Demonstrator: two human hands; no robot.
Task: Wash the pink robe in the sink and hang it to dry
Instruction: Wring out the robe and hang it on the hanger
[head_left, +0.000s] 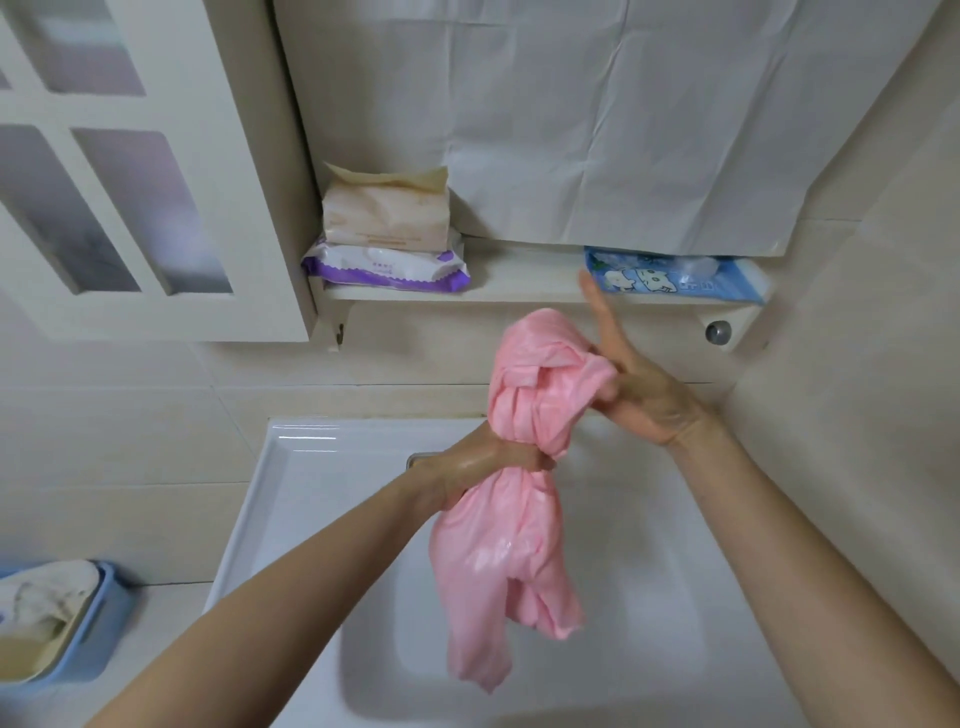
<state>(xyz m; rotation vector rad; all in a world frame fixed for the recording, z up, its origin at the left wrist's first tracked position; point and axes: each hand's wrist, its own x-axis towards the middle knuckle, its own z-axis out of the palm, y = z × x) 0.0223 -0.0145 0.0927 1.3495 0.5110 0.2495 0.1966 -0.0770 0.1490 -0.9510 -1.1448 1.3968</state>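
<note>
The wet pink robe (511, 551) is bunched into a twisted roll held upright over the white sink (306, 467). My left hand (483, 462) grips the roll around its narrow middle, and the lower part hangs down toward the basin. My right hand (634, 395) holds the upper bundle from the right side, lower fingers curled into the cloth while one finger points straight up. The top of the robe bulges above both hands.
A shelf (524, 288) above the sink carries a beige tissue pack (384, 210) on a purple wipes pack (387, 267), and a blue packet (675, 278). A blue basin (98, 623) with cloth stands at the lower left. White cabinet door at upper left.
</note>
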